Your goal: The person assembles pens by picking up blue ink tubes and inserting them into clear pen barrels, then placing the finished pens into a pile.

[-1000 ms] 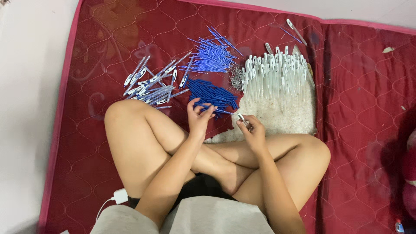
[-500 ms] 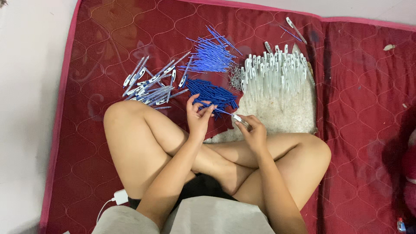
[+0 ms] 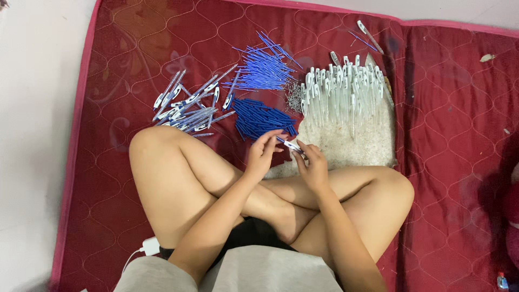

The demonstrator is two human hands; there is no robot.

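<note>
Item: small white-and-blue plastic pen part (image 3: pixel 292 145), being pinched between both hands above the crossed legs.

Left hand (image 3: pixel 263 153): fingers curling narrow, tips closing on the part's left end. Right hand (image 3: pixel 312 165): gripping the right end from below, thumb on top. The part is lying between the two hands, touching both, just in front of the heap of short dark-blue plastic caps (image 3: pixel 263 119).

Surroundings: fan of thin blue refill tubes (image 3: pixel 262 69); row of clear pen barrels with white clips (image 3: pixel 346 92) lying on a pale woven mat (image 3: pixel 351 148); pile of finished blue-and-white pens (image 3: pixel 189 105); all sitting on a red quilted mattress (image 3: pixel 443 124).

Risk, as judged: the part is being held only by fingertips, so a slip could be dropping it among the legs or into the caps, mixing it with the loose stock.
</note>
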